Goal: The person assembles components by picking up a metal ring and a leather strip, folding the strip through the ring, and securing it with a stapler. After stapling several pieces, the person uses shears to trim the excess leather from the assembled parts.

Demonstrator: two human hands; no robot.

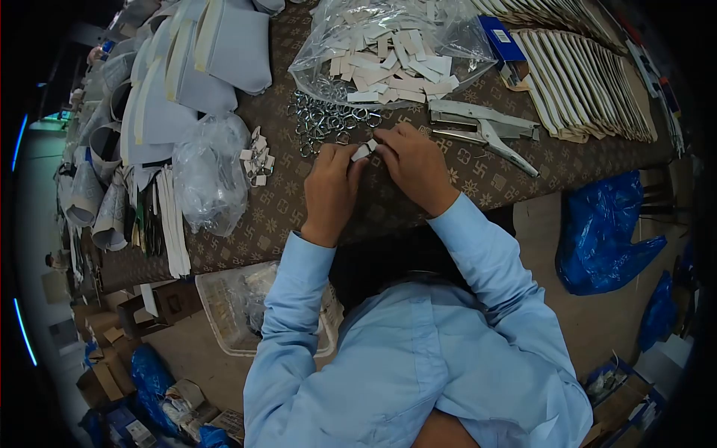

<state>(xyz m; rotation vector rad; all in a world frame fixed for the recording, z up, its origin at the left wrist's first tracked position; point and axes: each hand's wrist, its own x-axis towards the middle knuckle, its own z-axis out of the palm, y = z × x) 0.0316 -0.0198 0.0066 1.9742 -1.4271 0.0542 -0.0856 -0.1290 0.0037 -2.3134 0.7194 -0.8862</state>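
Note:
Between the fingertips of both hands is a small white strip [364, 151], with a dark bit at its upper end that may be a metal ring. My left hand [329, 190] pinches it from the left, thumb and forefinger closed. From the other side, my right hand [418, 166] grips its right end with bent fingers. Just beyond the hands lies a heap of metal rings [321, 123]. Loose white strips [399, 63] fill an open clear plastic bag [306, 63] behind them. A metal stapler [485, 123] rests right of my right hand, its handle towards me.
Small folded white pieces [259, 158] lie left, beside a crumpled clear bag [211, 172]. Grey-white panels [235, 48] are stacked at far left. A blue box [500, 39] and a row of edged pieces [586, 82] stand at right. Below are a white crate [216, 328] and blue bag [601, 239].

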